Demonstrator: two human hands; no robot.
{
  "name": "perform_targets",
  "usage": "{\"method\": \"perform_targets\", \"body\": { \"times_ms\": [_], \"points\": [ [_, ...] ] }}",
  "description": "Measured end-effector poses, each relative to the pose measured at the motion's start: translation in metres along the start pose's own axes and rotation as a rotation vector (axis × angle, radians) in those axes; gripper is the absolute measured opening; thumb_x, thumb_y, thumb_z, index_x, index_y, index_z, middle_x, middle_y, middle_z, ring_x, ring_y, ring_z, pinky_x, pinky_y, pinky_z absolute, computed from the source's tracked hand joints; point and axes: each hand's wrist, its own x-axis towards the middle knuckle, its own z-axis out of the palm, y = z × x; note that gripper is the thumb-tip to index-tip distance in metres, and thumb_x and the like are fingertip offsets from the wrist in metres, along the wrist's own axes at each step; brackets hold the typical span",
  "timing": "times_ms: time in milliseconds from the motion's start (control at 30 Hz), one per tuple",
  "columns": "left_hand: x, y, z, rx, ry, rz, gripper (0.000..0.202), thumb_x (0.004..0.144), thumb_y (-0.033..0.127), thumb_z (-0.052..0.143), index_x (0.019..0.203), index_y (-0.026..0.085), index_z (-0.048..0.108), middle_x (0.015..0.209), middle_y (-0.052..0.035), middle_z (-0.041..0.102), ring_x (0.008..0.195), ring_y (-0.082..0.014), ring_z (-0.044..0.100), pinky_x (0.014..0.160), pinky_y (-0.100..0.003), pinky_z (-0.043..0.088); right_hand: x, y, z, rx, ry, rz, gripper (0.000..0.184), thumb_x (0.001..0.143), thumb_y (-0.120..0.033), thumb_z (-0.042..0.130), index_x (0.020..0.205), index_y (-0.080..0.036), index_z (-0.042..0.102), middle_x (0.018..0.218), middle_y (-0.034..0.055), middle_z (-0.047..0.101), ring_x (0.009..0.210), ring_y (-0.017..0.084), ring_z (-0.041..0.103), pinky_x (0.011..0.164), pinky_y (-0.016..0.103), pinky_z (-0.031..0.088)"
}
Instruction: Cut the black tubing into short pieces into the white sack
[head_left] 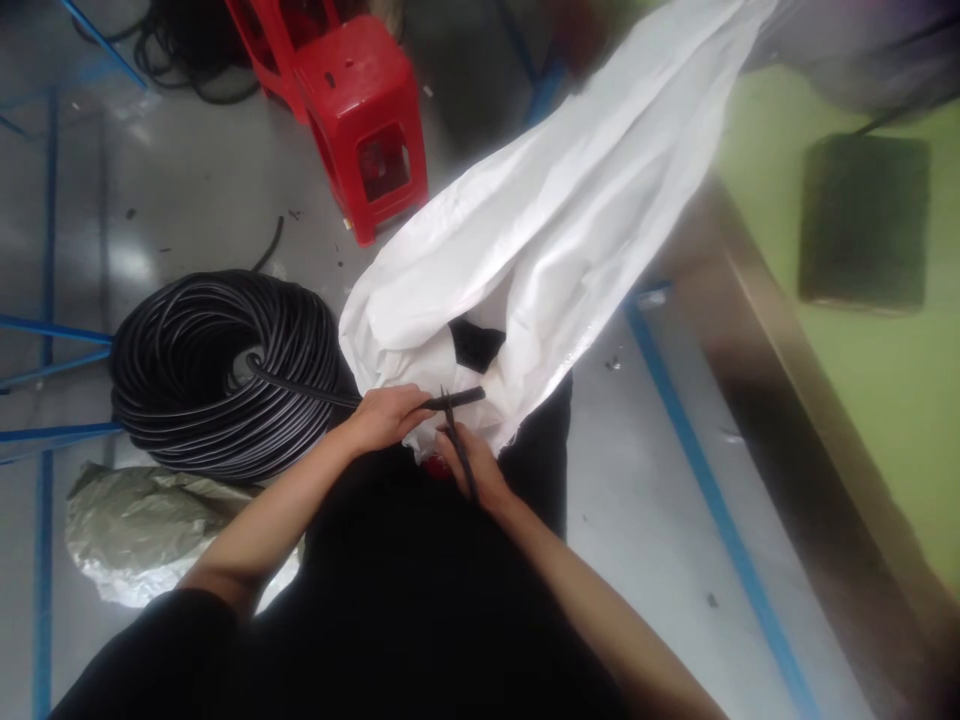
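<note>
My left hand [386, 415] is closed around a black tube [457, 399] that runs from a large black coil [217, 375] on the floor at the left. The tube's free end sticks out to the right over the mouth of a big white woven sack [570, 220]. My right hand [469, 465] grips scissors [454, 435] with a red handle part showing; their dark blades meet the tube just right of my left hand. Black pieces lie inside the sack's opening [474, 343].
A red plastic stool [364, 120] stands behind the sack, with another behind it. A grey-green plastic bag [142, 530] lies on the floor at the lower left. Blue frame bars [52, 335] are at the left. A green-topped table with a metal edge [787, 400] runs along the right.
</note>
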Motion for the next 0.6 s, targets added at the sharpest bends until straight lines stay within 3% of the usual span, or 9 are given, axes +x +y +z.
{"method": "perform_targets", "body": {
  "times_ms": [233, 433, 600],
  "points": [
    [0.003, -0.010, 0.005, -0.096, 0.022, -0.001, 0.030, 0.095, 0.040, 0.040, 0.106, 0.023, 0.063, 0.090, -0.0018, 0.064, 0.085, -0.0150, 0.060, 0.073, -0.024, 0.045, 0.000, 0.002, 0.002, -0.072, 0.068, -0.027, 0.034, 0.086, -0.048, 0.049, 0.076, -0.018, 0.061, 0.066, 0.0029, 0.063, 0.062, 0.019, 0.059, 0.062, 0.030, 0.047],
    [-0.001, -0.018, 0.001, -0.145, 0.073, -0.029, 0.031, 0.095, 0.038, 0.041, 0.111, 0.024, 0.063, 0.096, -0.0025, 0.065, 0.088, -0.0148, 0.061, 0.077, -0.025, 0.046, 0.002, -0.002, -0.001, -0.053, 0.084, -0.010, 0.035, 0.084, -0.050, 0.052, 0.071, -0.019, 0.061, 0.058, 0.0018, 0.061, 0.057, 0.019, 0.060, 0.055, 0.029, 0.046],
    [-0.001, -0.011, 0.013, -0.152, 0.039, 0.028, 0.030, 0.094, 0.039, 0.042, 0.109, 0.023, 0.063, 0.094, -0.0031, 0.065, 0.086, -0.0152, 0.060, 0.076, -0.025, 0.047, 0.009, -0.008, -0.002, 0.148, 0.072, 0.109, 0.039, 0.085, -0.055, 0.050, 0.072, -0.019, 0.057, 0.046, -0.0027, 0.052, 0.042, 0.014, 0.052, 0.046, 0.026, 0.044]
  ]
}}
